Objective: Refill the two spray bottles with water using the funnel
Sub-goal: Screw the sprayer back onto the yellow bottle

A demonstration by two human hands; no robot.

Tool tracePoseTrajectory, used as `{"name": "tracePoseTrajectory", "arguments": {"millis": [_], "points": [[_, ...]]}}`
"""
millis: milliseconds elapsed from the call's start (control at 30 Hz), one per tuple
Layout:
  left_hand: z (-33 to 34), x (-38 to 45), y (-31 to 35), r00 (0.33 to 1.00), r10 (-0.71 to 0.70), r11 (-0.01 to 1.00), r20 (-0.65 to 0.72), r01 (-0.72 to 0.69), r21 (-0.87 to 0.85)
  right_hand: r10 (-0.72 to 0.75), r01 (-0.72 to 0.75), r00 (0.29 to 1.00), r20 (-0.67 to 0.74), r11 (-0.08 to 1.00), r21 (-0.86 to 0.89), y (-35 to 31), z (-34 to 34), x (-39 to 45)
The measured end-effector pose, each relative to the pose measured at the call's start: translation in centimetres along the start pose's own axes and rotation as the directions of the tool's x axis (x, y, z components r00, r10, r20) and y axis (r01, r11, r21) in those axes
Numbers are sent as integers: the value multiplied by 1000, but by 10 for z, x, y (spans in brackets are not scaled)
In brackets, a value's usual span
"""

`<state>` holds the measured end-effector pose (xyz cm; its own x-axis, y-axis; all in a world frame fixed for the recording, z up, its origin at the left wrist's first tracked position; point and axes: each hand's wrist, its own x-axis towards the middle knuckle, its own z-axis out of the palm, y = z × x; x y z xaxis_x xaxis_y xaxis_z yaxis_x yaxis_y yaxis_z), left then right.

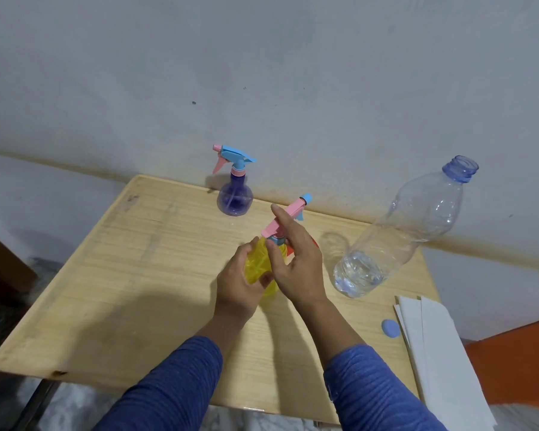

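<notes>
A yellow spray bottle (255,264) with a pink and blue trigger head (288,214) stands mid-table. My left hand (238,283) grips its body. My right hand (296,259) holds the collar under the head, thumb and fingers around it, index finger raised. A purple spray bottle (234,199) with a blue and pink head stands upright at the table's back edge. A large clear water bottle (399,237), uncapped and holding a little water, stands to the right. A sliver of something orange-red (291,251) shows behind my right hand; I cannot tell what it is.
The wooden table (122,275) stands against a grey wall. A blue bottle cap (389,328) lies near the right edge beside white paper sheets (433,353). An orange object (520,362) sits at the far right, off the table.
</notes>
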<state>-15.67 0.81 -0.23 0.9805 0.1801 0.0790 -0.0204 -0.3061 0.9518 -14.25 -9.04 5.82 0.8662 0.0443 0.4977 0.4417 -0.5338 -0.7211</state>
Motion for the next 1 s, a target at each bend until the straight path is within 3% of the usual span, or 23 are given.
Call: {"name": "tracePoseTrajectory", "arguments": {"millis": [233,367,500,667,867,1000], "points": [[1,-1,1,1000,0,1000,-16,0,-9,51,-50,999,12,998,-34,0,-2,7],[0,1,0,1000,0,999,-5,0,-52,12,-11,997,79,1000,-12,0,-7,6],[1,1,-2,1000,11,1000,-18,-11,-13,21,-19,999,33,998,-65,0,-3,10],[0,2,-3,1000,22,999,5,-22,-48,-30,32,997,73,999,-32,2,-7,6],[2,2,-5,1000,5,1000,-17,-5,-25,22,-24,994,-110,999,-21,4,9,1],[1,3,-7,1000,-3,1000,-14,3,-9,33,-32,994,-101,999,13,9,8,3]]}}
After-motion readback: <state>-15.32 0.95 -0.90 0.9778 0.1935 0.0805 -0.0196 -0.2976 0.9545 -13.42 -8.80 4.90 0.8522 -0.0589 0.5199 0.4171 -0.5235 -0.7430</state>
